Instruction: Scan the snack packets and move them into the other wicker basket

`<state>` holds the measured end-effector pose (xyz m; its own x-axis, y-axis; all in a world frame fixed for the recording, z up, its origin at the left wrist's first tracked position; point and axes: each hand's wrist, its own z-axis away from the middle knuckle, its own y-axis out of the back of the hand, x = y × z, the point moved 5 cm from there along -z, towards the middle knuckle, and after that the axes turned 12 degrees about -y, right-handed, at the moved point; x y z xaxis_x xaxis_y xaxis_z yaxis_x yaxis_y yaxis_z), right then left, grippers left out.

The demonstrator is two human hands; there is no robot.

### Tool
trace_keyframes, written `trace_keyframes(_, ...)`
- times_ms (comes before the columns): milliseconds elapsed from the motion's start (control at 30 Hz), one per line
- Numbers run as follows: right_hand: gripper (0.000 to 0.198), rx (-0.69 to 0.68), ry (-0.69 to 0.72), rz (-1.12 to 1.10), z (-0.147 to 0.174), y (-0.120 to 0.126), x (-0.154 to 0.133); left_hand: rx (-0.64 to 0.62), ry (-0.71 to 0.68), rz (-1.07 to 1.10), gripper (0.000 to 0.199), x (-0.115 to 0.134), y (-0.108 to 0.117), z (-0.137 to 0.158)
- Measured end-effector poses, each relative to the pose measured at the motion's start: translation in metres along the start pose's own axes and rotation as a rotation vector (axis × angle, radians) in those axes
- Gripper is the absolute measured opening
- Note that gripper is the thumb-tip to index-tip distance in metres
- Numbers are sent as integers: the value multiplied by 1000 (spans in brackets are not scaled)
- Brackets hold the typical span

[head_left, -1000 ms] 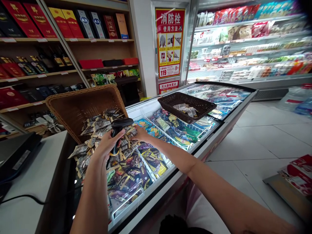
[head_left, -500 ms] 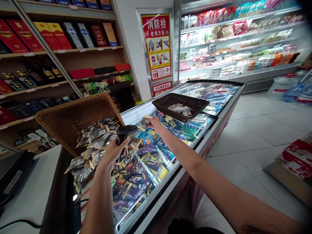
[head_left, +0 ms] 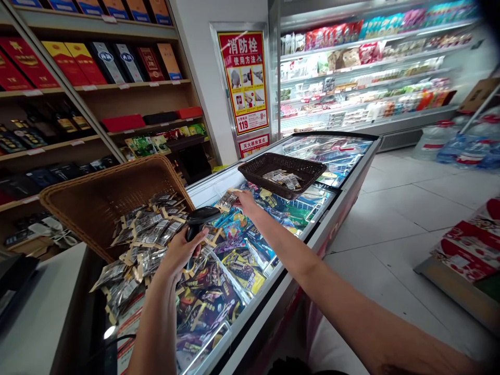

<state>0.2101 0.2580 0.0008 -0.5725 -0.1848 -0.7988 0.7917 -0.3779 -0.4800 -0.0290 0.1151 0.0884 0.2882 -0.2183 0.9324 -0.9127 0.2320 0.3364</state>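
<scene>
My left hand [head_left: 183,251] is wrapped round the grip of a black handheld barcode scanner [head_left: 203,214], whose head points to the right. Between the fingers of my right hand [head_left: 247,202] is a small snack packet [head_left: 227,200] with tan ends and a clear, printed middle, held over the chest freezer. A heap of similar packets [head_left: 150,229] spills from a tipped brown wicker basket [head_left: 105,192] on the left. Beyond my right hand, a dark brown woven basket [head_left: 250,171] rests on the freezer and contains several such packets [head_left: 287,179].
Wrapped ice creams [head_left: 242,271] lie under the glass of the chest freezer [head_left: 332,208]. A white counter [head_left: 58,307] stands at the left. Shelves of boxed bottles [head_left: 82,62] and a lit open fridge [head_left: 363,67] line the back. Red cartons [head_left: 469,239] sit on the right floor.
The view has shifted slightly, so the surroundings sit a little further left. Both hands keep their holds on the scanner and the packet, with hardly any movement.
</scene>
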Motion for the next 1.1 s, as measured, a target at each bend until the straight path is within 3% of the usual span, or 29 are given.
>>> trace_keyframes(100,13,46,25,-130,-2,4,-11,33,6,-7,49,1,5,0)
trace_keyframes(267,16,341,349,-509,7,43,-60,107,-2,1,50,-1,21,-1)
trace_keyframes(367,19,330,360,-543,10,52,-70,145,-19,19,54,3,31,3)
trace_keyframes(467,21,191,220,-339,10,32,-48,193,-34,28,56,10,43,10)
trace_keyframes(567,13,-6,148,140,24,-9,-4,251,-25,55,57,13,55,14)
trace_keyframes(700,22,-306,340,726,66,-64,57,332,-33,101,56,10,68,17)
trace_keyframes(800,37,-323,484,972,92,-85,87,334,-30,83,55,9,68,17)
trace_keyframes(933,33,-183,456,1087,98,-89,102,282,-40,61,56,12,61,16)
trace_keyframes(1100,33,-192,208,789,82,-77,89,255,9,46,60,13,58,17)
